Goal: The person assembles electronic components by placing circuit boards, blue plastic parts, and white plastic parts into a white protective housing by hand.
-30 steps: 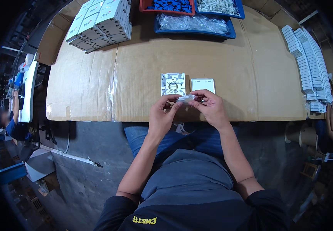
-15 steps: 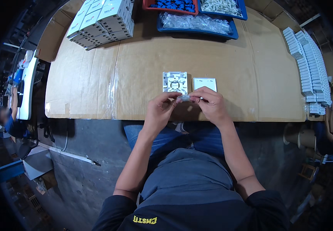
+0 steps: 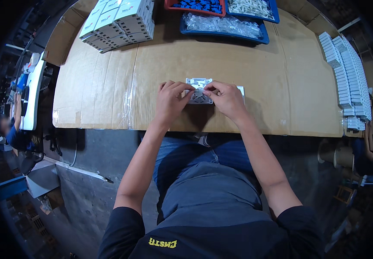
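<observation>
A white square plastic box base (image 3: pixel 200 100), with a round pattern of clips inside, lies on the cardboard-covered table in front of me. My left hand (image 3: pixel 170 100) reaches over its left side, thumb and forefinger pinched together. From the right, my right hand (image 3: pixel 226 99) pinches too, its fingertips close to the left ones above the middle of the base. Between them is a small clear, pale piece (image 3: pixel 199 89), mostly covered by the fingers, so its exact kind is unclear. A flat white cover (image 3: pixel 241 90) lies just right of the base, partly behind my right hand.
White boxes (image 3: pixel 118 23) are stacked at the back left. Beyond my hands stand a blue tray (image 3: pixel 225 38) of clear plastic bags, a red tray (image 3: pixel 180 7) of blue parts and another blue tray (image 3: pixel 274 13) of whitish parts. Stacked white pieces (image 3: pixel 346 77) line the right edge.
Both hands have moved forward from the table's near edge and now sit over the white base, fingertips still pinched around the small clear piece. The view has shifted slightly.
</observation>
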`<state>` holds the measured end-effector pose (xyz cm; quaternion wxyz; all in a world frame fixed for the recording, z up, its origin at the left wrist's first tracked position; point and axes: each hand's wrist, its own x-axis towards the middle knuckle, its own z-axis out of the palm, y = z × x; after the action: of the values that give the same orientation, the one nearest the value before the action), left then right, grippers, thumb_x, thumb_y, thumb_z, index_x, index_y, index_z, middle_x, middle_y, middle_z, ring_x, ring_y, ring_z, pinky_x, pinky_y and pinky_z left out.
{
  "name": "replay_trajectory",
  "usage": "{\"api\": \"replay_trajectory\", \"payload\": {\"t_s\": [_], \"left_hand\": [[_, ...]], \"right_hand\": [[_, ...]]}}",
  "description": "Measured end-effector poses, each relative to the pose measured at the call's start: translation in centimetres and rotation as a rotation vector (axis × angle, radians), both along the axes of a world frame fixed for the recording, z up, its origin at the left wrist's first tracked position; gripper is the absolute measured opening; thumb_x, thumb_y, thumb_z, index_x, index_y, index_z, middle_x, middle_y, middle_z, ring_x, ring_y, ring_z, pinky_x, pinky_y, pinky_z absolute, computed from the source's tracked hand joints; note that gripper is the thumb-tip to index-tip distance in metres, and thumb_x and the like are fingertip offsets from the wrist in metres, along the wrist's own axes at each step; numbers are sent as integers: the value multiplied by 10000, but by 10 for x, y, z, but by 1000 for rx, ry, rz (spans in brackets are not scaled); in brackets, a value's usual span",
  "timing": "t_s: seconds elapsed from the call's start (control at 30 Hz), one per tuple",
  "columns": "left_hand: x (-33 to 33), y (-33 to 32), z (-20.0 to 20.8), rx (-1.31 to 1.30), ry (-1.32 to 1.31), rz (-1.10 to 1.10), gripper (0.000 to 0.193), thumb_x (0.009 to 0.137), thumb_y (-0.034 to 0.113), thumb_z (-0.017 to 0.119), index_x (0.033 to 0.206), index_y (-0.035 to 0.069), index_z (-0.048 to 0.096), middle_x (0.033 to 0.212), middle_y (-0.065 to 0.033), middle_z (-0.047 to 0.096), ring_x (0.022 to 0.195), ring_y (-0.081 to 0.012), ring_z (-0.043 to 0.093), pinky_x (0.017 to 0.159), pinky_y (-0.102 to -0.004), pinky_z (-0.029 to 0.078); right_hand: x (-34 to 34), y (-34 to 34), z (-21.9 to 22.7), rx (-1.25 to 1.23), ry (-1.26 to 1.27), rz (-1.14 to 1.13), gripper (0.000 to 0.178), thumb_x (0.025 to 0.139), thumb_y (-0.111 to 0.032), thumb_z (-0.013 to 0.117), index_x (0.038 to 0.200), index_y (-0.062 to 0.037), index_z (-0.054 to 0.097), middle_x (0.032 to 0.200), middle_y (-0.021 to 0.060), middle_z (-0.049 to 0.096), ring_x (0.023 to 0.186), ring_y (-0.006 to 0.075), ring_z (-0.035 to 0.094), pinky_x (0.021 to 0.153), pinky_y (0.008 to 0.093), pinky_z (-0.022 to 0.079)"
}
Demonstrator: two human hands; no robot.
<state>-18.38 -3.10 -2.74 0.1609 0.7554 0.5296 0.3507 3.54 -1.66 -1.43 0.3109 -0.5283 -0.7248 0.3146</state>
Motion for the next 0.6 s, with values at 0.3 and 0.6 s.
{"api": "replay_trajectory", "payload": {"t_s": [0.3,0.6], "left_hand": [[-4,-4,-10,17,46,-24,177,843,160,791,1016,123,799,955,17,758,943,-189,666,969,-367,439],[-2,-28,-7,50,108,-83,365,759,173,841,1111,101,776,1192,-14,722,1103,-253,627,978,-395,463]], "right_hand": [[-5,-5,-3,52,-128,-30,115,903,-196,772,955,-94,758,947,50,750,728,229,672,641,343,491],[14,-7,-2,72,-122,117,154,928,-182,727,997,-51,772,999,47,744,865,241,721,775,334,558]]}}
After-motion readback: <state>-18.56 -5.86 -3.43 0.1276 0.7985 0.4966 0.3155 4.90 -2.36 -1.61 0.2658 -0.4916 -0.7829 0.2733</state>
